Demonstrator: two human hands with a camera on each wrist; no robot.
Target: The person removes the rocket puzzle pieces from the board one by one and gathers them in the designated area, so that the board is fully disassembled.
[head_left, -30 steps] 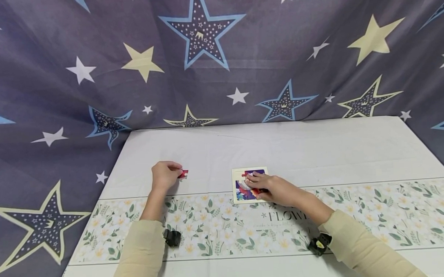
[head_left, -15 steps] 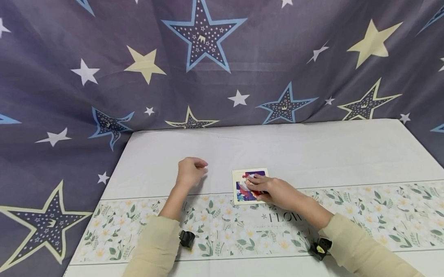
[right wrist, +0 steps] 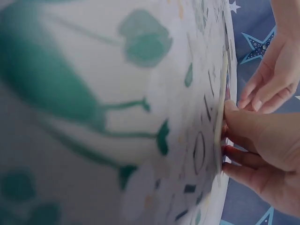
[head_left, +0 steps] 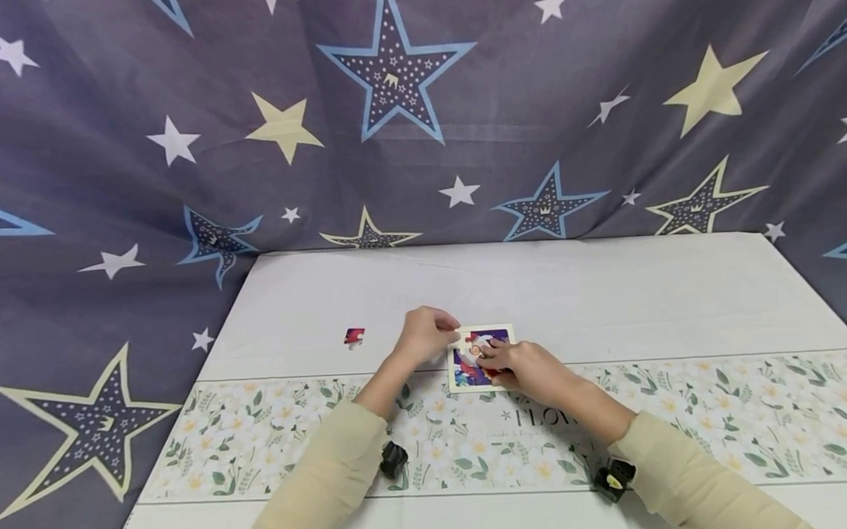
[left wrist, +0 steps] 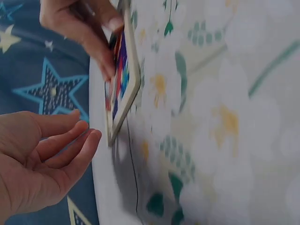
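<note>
A small square jigsaw puzzle (head_left: 467,378) in a cream frame lies on the table, with a colourful purple, red and white picture. Its upper left corner shows a pale bare patch. My right hand (head_left: 532,368) rests on the puzzle's right part, fingers spread over the picture and thumb near the lower edge. My left hand (head_left: 426,336) hovers beside the upper left corner of the frame. In the left wrist view the fingers of the left hand (left wrist: 47,159) are loosely bent and hold nothing. A loose red and purple jigsaw piece (head_left: 354,336) lies farther left.
The white tablecloth (head_left: 606,289) carries a floral band (head_left: 275,441) with lettering across its front part. A dark curtain (head_left: 364,173) with stars hangs behind the table's far edge. Black wrist cameras (head_left: 394,458) sit at both sleeves.
My left hand has let go of the loose jigsaw piece at the left and moved right to the puzzle's corner. The right hand stays on the puzzle, nearly unmoved.
</note>
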